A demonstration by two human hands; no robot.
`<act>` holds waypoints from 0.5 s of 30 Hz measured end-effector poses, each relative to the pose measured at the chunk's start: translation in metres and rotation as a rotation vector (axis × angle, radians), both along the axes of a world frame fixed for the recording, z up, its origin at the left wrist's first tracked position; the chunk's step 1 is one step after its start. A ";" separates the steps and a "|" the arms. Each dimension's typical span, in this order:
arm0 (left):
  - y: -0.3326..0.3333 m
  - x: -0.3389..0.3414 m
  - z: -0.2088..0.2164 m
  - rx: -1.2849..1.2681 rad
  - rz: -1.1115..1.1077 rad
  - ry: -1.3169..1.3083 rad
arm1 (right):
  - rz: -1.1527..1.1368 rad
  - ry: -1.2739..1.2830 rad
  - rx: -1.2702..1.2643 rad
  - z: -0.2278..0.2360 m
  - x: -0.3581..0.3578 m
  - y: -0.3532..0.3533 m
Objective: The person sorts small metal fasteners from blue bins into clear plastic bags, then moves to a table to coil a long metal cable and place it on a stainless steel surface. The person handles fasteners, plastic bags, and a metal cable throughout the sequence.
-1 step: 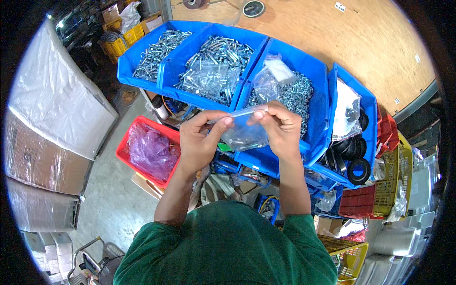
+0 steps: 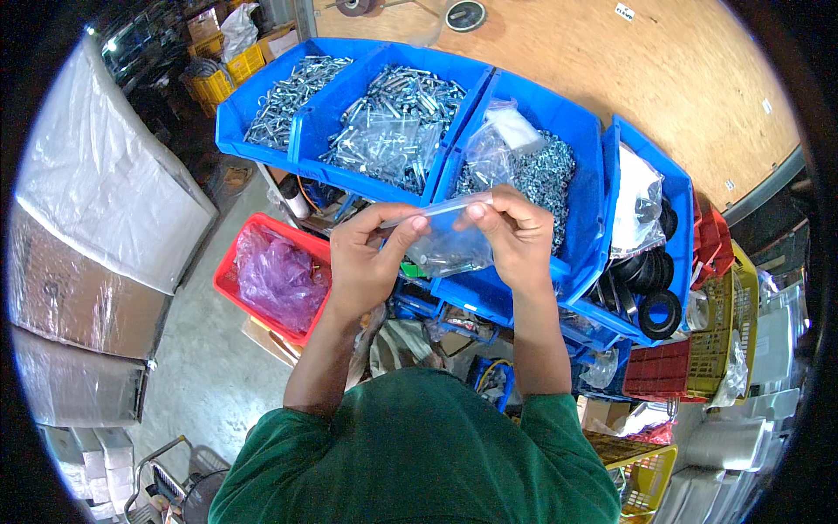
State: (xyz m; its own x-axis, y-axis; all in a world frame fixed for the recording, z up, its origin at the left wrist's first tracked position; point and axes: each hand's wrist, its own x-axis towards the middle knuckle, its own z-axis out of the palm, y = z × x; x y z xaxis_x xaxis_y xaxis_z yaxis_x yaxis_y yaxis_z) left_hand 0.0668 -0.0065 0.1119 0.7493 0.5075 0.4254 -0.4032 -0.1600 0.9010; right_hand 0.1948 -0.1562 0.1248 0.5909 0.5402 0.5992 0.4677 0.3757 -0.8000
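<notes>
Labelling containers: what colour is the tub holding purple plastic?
The tub is red, clearest in the head view.

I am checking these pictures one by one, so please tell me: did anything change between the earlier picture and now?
Nothing visibly moved, and nothing was taken hold of or let go. The left hand and right hand still pinch the top edge of the clear plastic bag; the blue bins and red bin stayed as they were.

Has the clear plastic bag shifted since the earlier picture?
No, not visibly. Held by the left hand and right hand, the clear plastic bag keeps the same place relative to the red bin, with no drift either way.
</notes>
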 end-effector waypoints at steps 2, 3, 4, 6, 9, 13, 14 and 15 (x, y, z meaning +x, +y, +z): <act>-0.001 -0.001 -0.001 0.022 0.022 0.000 | 0.002 -0.009 0.003 -0.003 0.000 0.000; -0.001 -0.002 -0.002 0.033 0.033 0.000 | 0.004 -0.010 0.009 -0.004 0.000 0.000; -0.001 0.000 0.000 0.066 0.044 -0.007 | 0.005 -0.015 0.016 -0.004 0.001 0.001; 0.001 0.003 0.003 0.131 0.066 -0.023 | 0.009 -0.019 0.036 -0.003 0.005 0.004; 0.002 0.003 0.003 0.127 0.068 -0.012 | 0.016 0.029 0.090 -0.007 0.003 0.007; 0.002 0.002 0.001 0.121 0.094 0.003 | 0.031 0.086 0.118 -0.008 0.000 0.009; 0.002 0.002 0.001 0.123 0.105 0.013 | 0.032 0.087 0.118 -0.008 0.000 0.009; 0.001 0.002 0.002 0.126 0.117 0.024 | 0.033 0.089 0.117 -0.008 -0.001 0.009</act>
